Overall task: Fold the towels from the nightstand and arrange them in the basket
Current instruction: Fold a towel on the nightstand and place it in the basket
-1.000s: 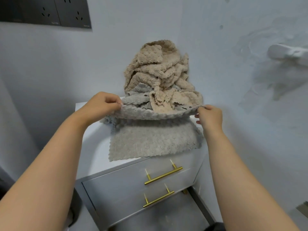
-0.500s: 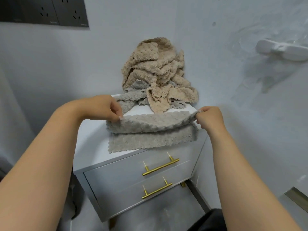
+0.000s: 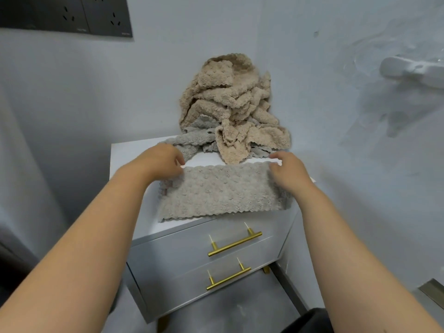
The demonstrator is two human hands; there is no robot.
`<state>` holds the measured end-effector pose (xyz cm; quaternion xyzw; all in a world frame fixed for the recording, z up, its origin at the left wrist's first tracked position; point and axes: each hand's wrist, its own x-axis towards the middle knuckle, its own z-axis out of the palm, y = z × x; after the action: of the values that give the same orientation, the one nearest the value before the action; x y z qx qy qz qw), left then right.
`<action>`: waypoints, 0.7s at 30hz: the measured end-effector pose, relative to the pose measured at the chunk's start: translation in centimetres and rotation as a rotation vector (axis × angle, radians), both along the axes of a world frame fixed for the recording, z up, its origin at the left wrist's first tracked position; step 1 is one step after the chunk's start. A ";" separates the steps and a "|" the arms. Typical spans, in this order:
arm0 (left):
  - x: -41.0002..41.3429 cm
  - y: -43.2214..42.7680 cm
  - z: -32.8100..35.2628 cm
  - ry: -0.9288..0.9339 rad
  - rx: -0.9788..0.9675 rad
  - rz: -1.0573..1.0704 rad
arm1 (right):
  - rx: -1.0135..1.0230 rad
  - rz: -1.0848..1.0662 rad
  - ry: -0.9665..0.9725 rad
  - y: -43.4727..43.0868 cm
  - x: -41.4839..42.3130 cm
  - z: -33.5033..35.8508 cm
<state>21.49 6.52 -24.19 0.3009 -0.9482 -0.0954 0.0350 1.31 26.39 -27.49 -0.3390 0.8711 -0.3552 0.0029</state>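
Observation:
A grey-beige towel lies doubled over and flat on the front half of the white nightstand. My left hand rests at its far left corner with the fingers curled on the edge. My right hand pinches its far right corner. Behind them a heap of crumpled towels, beige over grey, leans into the wall corner at the back of the nightstand top. No basket is in view.
The nightstand has two drawers with gold bar handles. Walls close in behind and to the right. Dark wall sockets sit at the upper left, and a white wall fitting sticks out at the upper right.
The towel's held edge has come down from in front of the heap, and the towel now lies flat in two layers. Both hands have lowered onto it.

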 end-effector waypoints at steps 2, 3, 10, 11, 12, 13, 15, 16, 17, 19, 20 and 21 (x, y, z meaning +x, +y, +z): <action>-0.7 0.0 -0.8 -0.001 -0.004 -0.003 | 0.019 0.048 0.012 -0.6 -0.5 -0.4; -1.0 0.0 -1.1 0.002 0.006 0.000 | 0.032 0.069 0.012 -1.0 -0.8 -0.7; -1.9 -1.1 -2.7 -0.040 0.075 0.052 | 0.306 -0.009 0.144 -2.3 -1.1 -2.2; -1.8 -1.1 -2.8 -0.035 0.096 0.058 | 0.330 -0.029 0.153 -2.3 -1.1 -2.2; -1.7 -1.2 -2.7 -0.021 0.125 0.059 | 0.339 -0.045 0.145 -2.2 -1.0 -2.0; -1.7 -1.3 -2.6 0.012 0.154 0.056 | 0.335 -0.055 0.126 -2.1 -1.0 -1.9; -1.4 -1.5 -2.3 0.147 0.213 0.061 | 0.271 -0.048 0.070 -1.9 -0.8 -1.5; -1.2 -1.5 -2.1 0.237 0.262 0.080 | 0.201 -0.032 0.027 -1.7 -0.7 -1.2; -1.0 -1.5 -1.9 0.332 0.325 0.111 | 0.111 -0.013 -0.023 -1.6 -0.6 -0.9; -0.5 -1.5 -1.6 0.462 0.440 0.180 | -0.070 0.001 -0.136 -1.3 -0.4 -0.1; -0.3 -1.6 -1.7 0.475 0.461 0.204 | -0.151 -0.011 -0.196 -1.2 -0.3 0.2; -0.1 -1.7 -1.8 0.457 0.448 0.215 | -0.216 -0.036 -0.251 -1.1 -0.4 0.4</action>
<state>21.39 4.80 -25.97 0.3701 -0.8343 -0.3621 0.1894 0.89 25.33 -27.12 -0.2747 0.8265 -0.4865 0.0686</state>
